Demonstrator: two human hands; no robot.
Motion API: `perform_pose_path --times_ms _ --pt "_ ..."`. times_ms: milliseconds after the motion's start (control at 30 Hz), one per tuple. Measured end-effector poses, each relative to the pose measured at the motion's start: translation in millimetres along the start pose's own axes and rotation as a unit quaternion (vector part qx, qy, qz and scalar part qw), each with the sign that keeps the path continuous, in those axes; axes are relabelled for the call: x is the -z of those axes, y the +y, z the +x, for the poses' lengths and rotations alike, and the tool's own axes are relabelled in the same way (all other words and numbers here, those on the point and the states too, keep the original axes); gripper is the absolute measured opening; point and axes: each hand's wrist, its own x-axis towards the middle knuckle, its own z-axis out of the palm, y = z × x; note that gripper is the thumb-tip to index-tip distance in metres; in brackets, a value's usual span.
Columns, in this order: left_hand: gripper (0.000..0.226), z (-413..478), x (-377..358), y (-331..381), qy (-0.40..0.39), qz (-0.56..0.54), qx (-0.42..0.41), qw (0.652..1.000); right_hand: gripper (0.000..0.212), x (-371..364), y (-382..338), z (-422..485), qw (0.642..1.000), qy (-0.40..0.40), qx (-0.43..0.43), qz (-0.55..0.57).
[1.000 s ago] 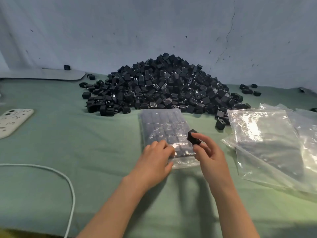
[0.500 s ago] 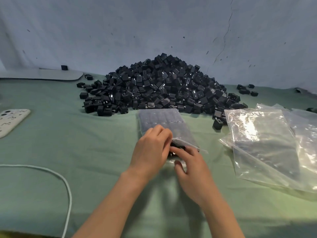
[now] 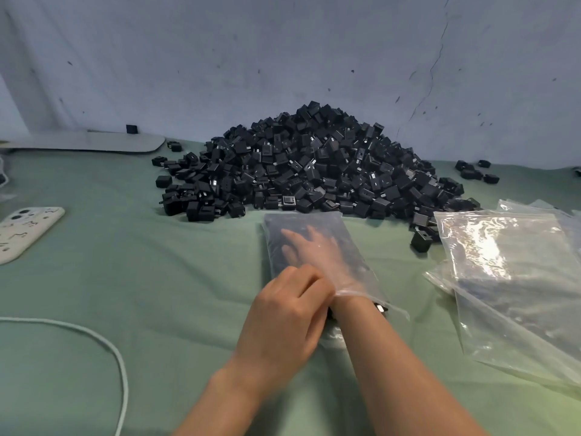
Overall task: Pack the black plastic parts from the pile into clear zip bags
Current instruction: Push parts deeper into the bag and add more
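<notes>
My right hand (image 3: 311, 250) lies spread inside the zip bag (image 3: 353, 247), which points lengthwise at the pile (image 3: 314, 165); my left hand (image 3: 283, 316) seemingly pinches its mouth.

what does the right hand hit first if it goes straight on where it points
Likely the closed far end of the clear zip bag around the right hand, then the black parts pile.

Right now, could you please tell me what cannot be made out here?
Head view:
Right hand, inside the zip bag: film blurs whether it holds a part.
Parts in that bag: count hidden by hand and glare.
Left hand: fingertips tucked under its knuckles at the bag mouth.
Spare bags: cut by right edge.
</notes>
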Motion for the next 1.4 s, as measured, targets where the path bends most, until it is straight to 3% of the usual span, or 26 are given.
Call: perform_pose_path --times_ms 100,200,267,300,400,467,533,667,1100,1400 --pt "0.008 -3.4 6.2 -0.4 -0.022 -0.01 -0.038 0.999 0.043 -3.4 -4.5 8.6 1.0 0.01 0.001 -0.024" --pt "0.017 -2.8 13.3 -4.4 -0.104 -0.042 -0.026 0.993 0.04 -8.6 -3.4 13.0 0.999 0.0 -0.008 -0.031" --pt "0.021 8.5 15.8 -16.6 -0.154 -0.123 0.058 0.979 0.039 -9.4 -1.5 14.5 0.999 -0.017 -0.019 -0.025" --pt "0.018 16.9 13.7 -26.3 -0.135 -0.166 0.104 0.971 0.041 -9.2 -0.5 15.4 0.999 -0.03 -0.02 -0.031" --pt "0.016 52.0 -13.5 -71.0 0.027 -0.221 0.286 0.932 0.041 -12.3 -1.0 15.5 0.999 -0.023 -0.006 -0.03" --pt "0.028 73.4 -38.6 -100.3 0.052 -0.188 0.39 0.9 0.037 -13.4 -1.3 15.2 1.0 -0.011 -0.002 -0.003" --pt "0.036 80.9 -62.1 -121.1 0.031 -0.189 0.427 0.884 0.038 -13.4 -0.7 14.9 1.0 -0.018 0.001 -0.003" --pt "0.039 81.7 -85.5 -139.6 -0.028 -0.184 0.394 0.9 0.04 -12.0 0.1 17.8 0.999 -0.014 0.005 -0.029" --pt "0.049 80.2 -89.6 -147.1 -0.066 -0.163 0.394 0.902 0.049 -7.9 -8.8 27.4 1.0 -0.024 -0.012 -0.004" --pt "0.061 79.0 -88.8 -147.0 -0.042 -0.216 0.418 0.881 0.046 -17.7 -3.0 30.6 1.0 -0.005 0.001 -0.01"
